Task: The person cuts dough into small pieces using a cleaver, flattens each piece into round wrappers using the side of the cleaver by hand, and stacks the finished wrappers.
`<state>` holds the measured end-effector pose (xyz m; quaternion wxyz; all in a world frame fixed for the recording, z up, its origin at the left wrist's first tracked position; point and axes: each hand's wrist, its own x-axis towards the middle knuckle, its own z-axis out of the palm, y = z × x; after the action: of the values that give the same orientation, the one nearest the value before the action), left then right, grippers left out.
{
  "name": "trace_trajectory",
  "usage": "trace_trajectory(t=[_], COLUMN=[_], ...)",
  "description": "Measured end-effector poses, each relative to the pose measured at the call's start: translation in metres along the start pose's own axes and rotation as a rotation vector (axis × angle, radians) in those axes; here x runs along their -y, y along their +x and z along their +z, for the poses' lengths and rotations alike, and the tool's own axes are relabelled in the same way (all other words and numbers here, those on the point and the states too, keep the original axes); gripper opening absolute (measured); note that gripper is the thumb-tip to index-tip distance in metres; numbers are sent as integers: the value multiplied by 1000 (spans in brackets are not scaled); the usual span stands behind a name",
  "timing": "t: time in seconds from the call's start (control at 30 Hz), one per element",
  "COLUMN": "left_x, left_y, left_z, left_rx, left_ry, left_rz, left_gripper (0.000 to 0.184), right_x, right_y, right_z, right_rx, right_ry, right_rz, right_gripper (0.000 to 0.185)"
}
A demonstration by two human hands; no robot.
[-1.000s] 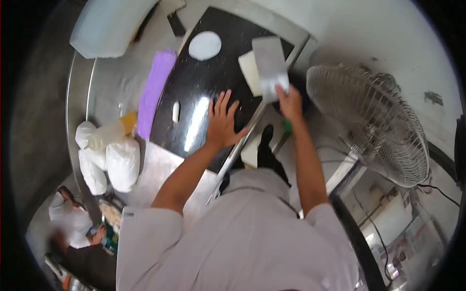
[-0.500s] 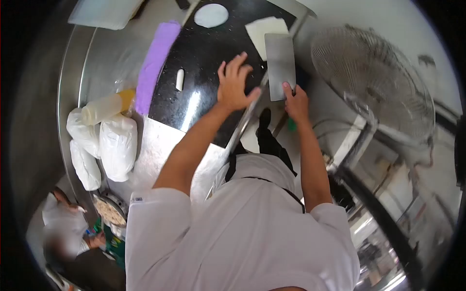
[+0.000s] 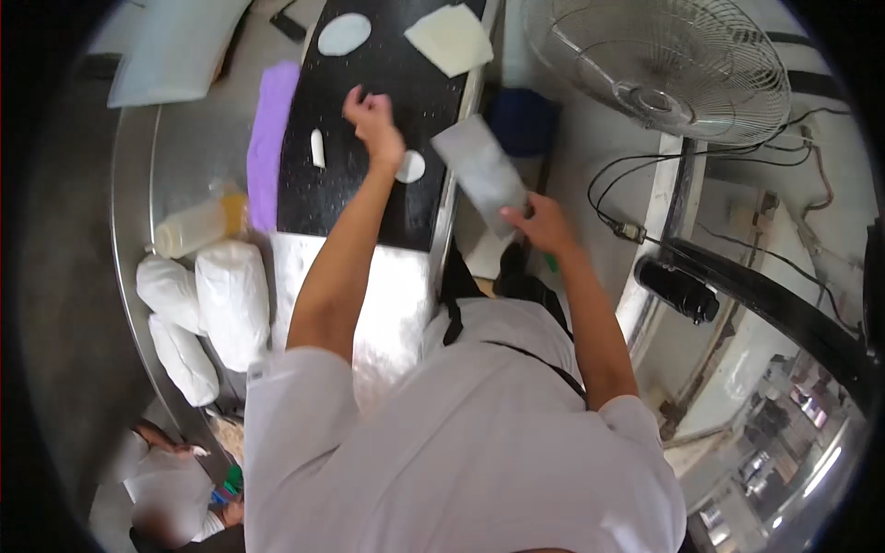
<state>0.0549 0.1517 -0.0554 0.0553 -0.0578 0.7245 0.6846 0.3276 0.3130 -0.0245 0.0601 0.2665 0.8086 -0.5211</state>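
Head view, right of center: gripping the lower right end of the cleaver (image 3: 484, 170) in the right hand (image 3: 541, 226), with fingers closed and thumb pressed on the metal. Angling the blade toward the upper left, across the right edge of the counter (image 3: 401, 295). Holding the left hand (image 3: 373, 134) over the black board (image 3: 406, 217), with fingers loosely bent, partly open, and nothing visible in them; cannot tell whether touching the board. On the board, just beside the left wrist, toward the cleaver: a small white disc (image 3: 411, 167). Left of the left hand: a short white stick (image 3: 317, 147). At the top of the frame, on the board: a large white disc (image 3: 344, 35) and, farther right, pale sheets (image 3: 450, 39). Along the board's left side: a purple cloth (image 3: 273, 138). Left of the cloth's lower end: a bottle (image 3: 192, 230) on its side, with white bags (image 3: 232, 304) below. In the upper left: a translucent tub (image 3: 175, 46). In the upper right: a fan (image 3: 659, 69). In the lower left: another person (image 3: 171, 475), well apart from both hands.
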Motion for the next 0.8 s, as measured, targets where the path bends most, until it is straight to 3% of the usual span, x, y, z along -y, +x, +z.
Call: trace_trajectory(t=[0.07, 0.1, 0.13, 0.2, 0.27, 0.3, 0.43, 0.6, 0.73, 0.8], left_x=[-19, -18, 3, 2, 11, 9, -2, -4, 5, -3], left_y=[2, -5, -16, -67, -57, -55, -28, 20, -5, -20], left_z=[-10, -14, -23, -39, -28, -28, -13, 4, -26, -26], left_rx=[-158, -89, 113, 427, 388, 362, 426, 360, 531, 644], left_ry=[96, 393, 645, 1347, 1366, 1319, 1350, 1393, 1391, 1472], left_rz=[256, 308, 534, 583, 403, 483, 515, 577, 713, 639], left_gripper=[53, 52, 73, 92, 104, 104, 102, 104, 111, 110], right_x=[31, 27, 22, 27, 45, 63, 61, 79, 62, 44], right_y=[33, 49, 71, 88, 93, 89, 94, 139, 108, 91], right_z=[3, 14, 27, 42, 36, 27, 31, 24, 40, 53], right_rx=[266, 278, 349, 434, 387, 408, 341, 277, 341, 381], right_ry=[-92, -93, -177, -246, -589, -571, -541, -545, -502, -412], right_rz=[-50, -49, -119, -200, -179, -113, -65, -247, -339, -189], right_gripper=[51, 51, 53, 56, 66, 74, 74, 79, 85, 88])
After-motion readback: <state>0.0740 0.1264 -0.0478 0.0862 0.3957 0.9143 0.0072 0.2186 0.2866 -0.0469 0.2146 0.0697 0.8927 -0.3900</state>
